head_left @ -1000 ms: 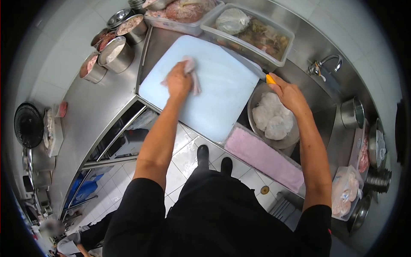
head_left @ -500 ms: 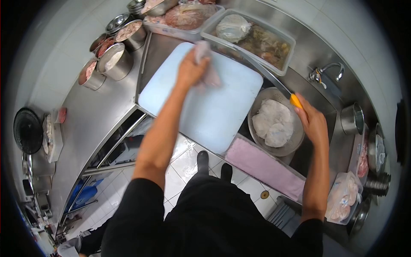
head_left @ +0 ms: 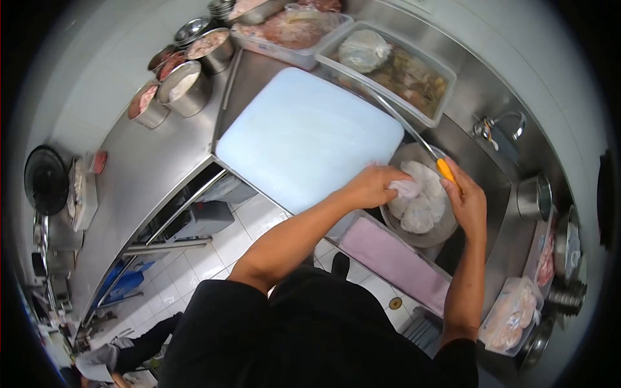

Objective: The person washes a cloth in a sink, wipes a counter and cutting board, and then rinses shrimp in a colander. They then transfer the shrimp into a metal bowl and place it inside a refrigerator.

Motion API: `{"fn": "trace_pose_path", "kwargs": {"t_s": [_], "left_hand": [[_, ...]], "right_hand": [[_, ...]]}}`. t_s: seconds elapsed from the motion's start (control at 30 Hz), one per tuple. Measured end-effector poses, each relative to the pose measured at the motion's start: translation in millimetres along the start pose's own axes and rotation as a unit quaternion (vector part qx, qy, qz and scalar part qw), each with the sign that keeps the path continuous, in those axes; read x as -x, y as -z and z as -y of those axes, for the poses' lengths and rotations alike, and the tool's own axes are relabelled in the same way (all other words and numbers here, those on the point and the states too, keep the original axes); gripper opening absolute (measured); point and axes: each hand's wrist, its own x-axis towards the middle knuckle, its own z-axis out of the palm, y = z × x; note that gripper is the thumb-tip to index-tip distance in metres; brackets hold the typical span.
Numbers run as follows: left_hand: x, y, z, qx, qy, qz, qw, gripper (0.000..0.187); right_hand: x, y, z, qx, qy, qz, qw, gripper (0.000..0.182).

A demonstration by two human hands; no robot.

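Note:
My left hand [head_left: 375,186] is closed around a pale crumpled cloth [head_left: 405,188], over the near left rim of a metal bowl [head_left: 445,237]. Inside the bowl lies a whitish, lumpy mass [head_left: 424,216]; its kind I cannot make out. My right hand [head_left: 467,200] grips the yellow handle of a long knife [head_left: 404,121], whose blade points away to the upper left, past the far corner of the board. The light blue cutting board [head_left: 310,136] lies flat to the left of the bowl.
A folded pink cloth [head_left: 394,258] lies along the counter's front edge. Behind the board stand a meat tub [head_left: 291,48] and a tub of food in liquid [head_left: 446,90]. Several metal pots [head_left: 192,97] stand left, a tap [head_left: 485,129] right. A person [head_left: 123,355] is at lower left.
My left hand has moved with the cloth from the far part of the board, right and nearer, to the bowl. My right hand still holds the knife in nearly the same place.

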Motion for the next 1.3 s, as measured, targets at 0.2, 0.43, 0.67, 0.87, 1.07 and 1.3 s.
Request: {"fn": "trace_pose_path", "kwargs": {"t_s": [0.2,0.43,0.67,0.87,1.07,1.3], "left_hand": [[91.2,120.8,20.7,0.194,0.214,-0.313,0.905,0.042],[140.0,94.5,95.4,-0.405,0.208,-0.331,0.827,0.049],[124.6,1.4,7.4,-0.142,0.036,-0.183,0.972,0.047],[121.8,110.6,21.4,-0.207,0.104,-0.308,0.923,0.05],[178.9,131.6,95.3,-0.4,0.306,-0.297,0.811,0.041],[166.1,-33.3,-17.6,-0.264,0.193,-0.274,0.904,0.046]], "right_hand": [[-27.1,-59.1,1.6,-0.011,0.09,0.004,0.996,0.043],[-48.4,-105.8,21.6,-0.02,0.09,0.028,0.995,0.041],[-72.3,-113.6,35.6,-0.003,0.104,0.051,0.993,0.045],[-93.0,-138.7,36.1,0.044,0.129,0.08,0.987,0.047],[-79.1,-134.2,27.3,0.138,0.227,-0.007,0.964,0.04],[21.8,-98.3,59.8,-0.207,0.078,0.192,0.956,0.038]]}}
